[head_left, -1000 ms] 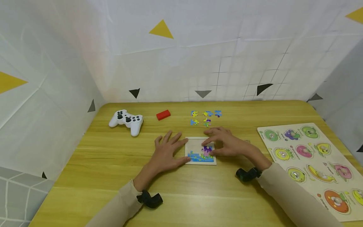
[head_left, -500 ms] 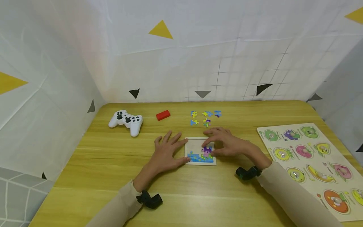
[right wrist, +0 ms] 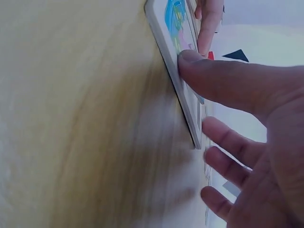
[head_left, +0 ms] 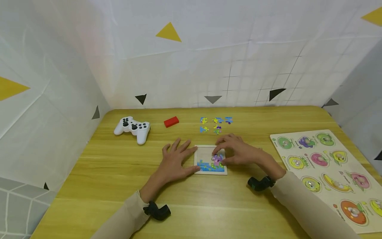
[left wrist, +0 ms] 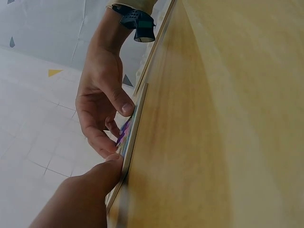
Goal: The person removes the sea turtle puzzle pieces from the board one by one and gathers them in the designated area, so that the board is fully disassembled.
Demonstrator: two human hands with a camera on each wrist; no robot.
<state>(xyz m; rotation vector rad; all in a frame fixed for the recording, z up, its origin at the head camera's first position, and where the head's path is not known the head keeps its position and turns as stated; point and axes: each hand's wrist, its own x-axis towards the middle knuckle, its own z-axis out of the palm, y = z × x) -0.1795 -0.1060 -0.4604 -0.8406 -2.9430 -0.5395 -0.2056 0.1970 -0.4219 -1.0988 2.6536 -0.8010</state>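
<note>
A small square puzzle tray [head_left: 209,173] with a pale rim lies mid-table, blue sea pieces [head_left: 206,167] along its near side. With its fingers spread, my left hand [head_left: 176,162] rests at the tray's left edge, thumb and index fingertip touching the rim. My right hand [head_left: 238,151] pinches a purple puzzle piece [head_left: 217,159] over the tray's right part. In the left wrist view that purple piece [left wrist: 123,133] stands tilted between the right hand's thumb and fingers. The right wrist view shows the thumb [right wrist: 192,59] at the tray's edge; the piece is mostly hidden there.
Several loose puzzle pieces [head_left: 204,120] lie behind the tray. A red block [head_left: 171,121] and a white game controller [head_left: 133,127] are at the back left. On the right lies a large fruit peg board [head_left: 320,172]. White patterned cloth [head_left: 191,66] rises behind the table.
The purple piece has shifted and tilted a little under my right fingers, its face now paler. Both hands keep nearly the same place.
</note>
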